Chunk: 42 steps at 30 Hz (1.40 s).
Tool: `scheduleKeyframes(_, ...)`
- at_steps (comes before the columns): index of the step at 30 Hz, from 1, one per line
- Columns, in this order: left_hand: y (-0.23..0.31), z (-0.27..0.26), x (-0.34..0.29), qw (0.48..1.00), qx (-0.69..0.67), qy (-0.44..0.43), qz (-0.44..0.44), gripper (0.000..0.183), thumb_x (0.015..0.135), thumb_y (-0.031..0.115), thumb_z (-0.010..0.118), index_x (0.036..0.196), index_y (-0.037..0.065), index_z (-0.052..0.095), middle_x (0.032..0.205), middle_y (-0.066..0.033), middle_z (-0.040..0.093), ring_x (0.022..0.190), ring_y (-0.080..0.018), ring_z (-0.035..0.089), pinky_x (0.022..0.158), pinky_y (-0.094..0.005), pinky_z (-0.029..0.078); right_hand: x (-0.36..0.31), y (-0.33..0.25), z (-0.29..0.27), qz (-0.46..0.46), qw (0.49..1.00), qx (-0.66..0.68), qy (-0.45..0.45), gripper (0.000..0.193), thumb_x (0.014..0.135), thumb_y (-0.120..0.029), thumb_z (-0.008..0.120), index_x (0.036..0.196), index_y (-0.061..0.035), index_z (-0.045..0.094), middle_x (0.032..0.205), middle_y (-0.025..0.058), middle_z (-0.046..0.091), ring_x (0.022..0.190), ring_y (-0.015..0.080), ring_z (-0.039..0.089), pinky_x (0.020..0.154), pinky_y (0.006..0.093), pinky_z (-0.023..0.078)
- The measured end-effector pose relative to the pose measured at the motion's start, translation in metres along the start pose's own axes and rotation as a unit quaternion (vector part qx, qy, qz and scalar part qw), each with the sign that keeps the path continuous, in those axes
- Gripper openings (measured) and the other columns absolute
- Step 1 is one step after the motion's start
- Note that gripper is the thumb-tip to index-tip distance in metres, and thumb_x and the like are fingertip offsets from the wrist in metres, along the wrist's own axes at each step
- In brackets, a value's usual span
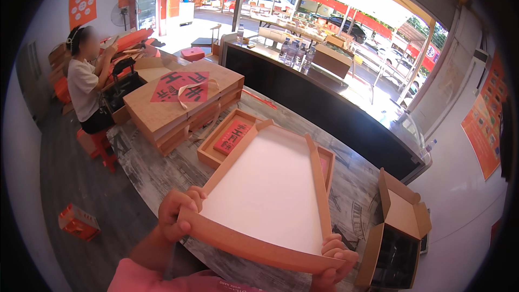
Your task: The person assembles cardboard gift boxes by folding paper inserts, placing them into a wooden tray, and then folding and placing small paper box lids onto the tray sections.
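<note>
A large cardboard lid (265,189) with a white inner face and upturned brown sides is held tilted in front of me. My left hand (181,212) grips its near left corner, fingers wrapped over the edge. At the near right corner my right hand (336,259) is closed round the side wall. The lid's far end has loose corner flaps. Beyond and partly beneath it lies a shallow brown box (209,154) on the table, with a red packet (232,136) bearing black characters inside. The lid hides the middle of this box.
A patterned grey table (346,184) carries stacked brown boxes (162,116) topped by a red diamond label and ribbon. An open carton with a black insert (397,254) stands right. Behind are a dark counter (324,108) and bottles (294,54). Someone (86,86) sits left; a red-white carton (78,221) lies on the floor.
</note>
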<state>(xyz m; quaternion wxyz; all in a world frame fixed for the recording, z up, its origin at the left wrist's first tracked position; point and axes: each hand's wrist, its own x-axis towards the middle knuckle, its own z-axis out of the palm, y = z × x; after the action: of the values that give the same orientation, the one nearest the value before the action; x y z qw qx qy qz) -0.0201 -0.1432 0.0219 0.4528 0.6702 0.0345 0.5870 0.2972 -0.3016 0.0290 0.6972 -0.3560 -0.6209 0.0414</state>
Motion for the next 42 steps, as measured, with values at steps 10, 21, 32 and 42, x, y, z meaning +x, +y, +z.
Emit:
scheduleKeyframes(10, -0.003, 0.006, -0.002, 0.990, 0.088, 0.075, 0.076, 0.042, 0.094, 0.048, 0.072, 0.089, 0.008, 0.061, 0.069, -0.0022, 0.056, 0.065, -0.0169, 0.050, 0.089, -0.0462, 0.044, 0.000, -0.006, 0.011, -0.033, 0.996, -0.078, 0.041, 0.043, 0.104, -0.049, 0.055, 0.094, -0.0070, 0.058, 0.088, 0.0067, 0.052, 0.066, 0.0171, 0.048, 0.066, 0.0367, 0.043)
scheduleKeyframes(21, 0.002, 0.016, 0.011, 0.987, 0.138, 0.062, 0.057, 0.050, 0.098, 0.043, 0.068, 0.064, 0.009, 0.051, 0.076, -0.0012, 0.058, 0.074, -0.0179, 0.055, 0.097, -0.0489, 0.046, 0.006, -0.006, 0.018, 0.002, 0.995, -0.034, 0.091, 0.035, 0.104, -0.045, 0.058, 0.093, -0.0131, 0.048, 0.066, -0.0033, 0.044, 0.072, 0.0142, 0.045, 0.079, 0.0392, 0.042)
scheduleKeyframes(32, 0.019, -0.002, 0.013, 0.934, 0.335, -0.123, 0.032, 0.027, 0.093, 0.028, 0.073, 0.076, 0.010, 0.062, 0.079, 0.0011, 0.064, 0.080, -0.0224, 0.063, 0.100, -0.0461, 0.047, 0.009, -0.004, -0.005, -0.016, 0.999, -0.047, -0.021, 0.015, 0.096, -0.017, 0.072, 0.092, -0.0078, 0.061, 0.069, 0.0044, 0.064, 0.069, 0.0198, 0.062, 0.084, 0.0449, 0.051)
scheduleKeyframes(42, 0.000, 0.058, -0.047, 0.894, 0.426, -0.138, 0.003, 0.036, 0.084, 0.041, 0.080, 0.082, 0.011, 0.061, 0.078, -0.0036, 0.063, 0.071, -0.0248, 0.062, 0.063, -0.0372, 0.044, -0.017, -0.003, 0.055, -0.089, 0.975, -0.098, -0.180, 0.016, 0.081, -0.005, 0.078, 0.097, -0.0059, 0.073, 0.073, 0.0008, 0.062, 0.073, 0.0191, 0.063, 0.081, 0.0383, 0.053)
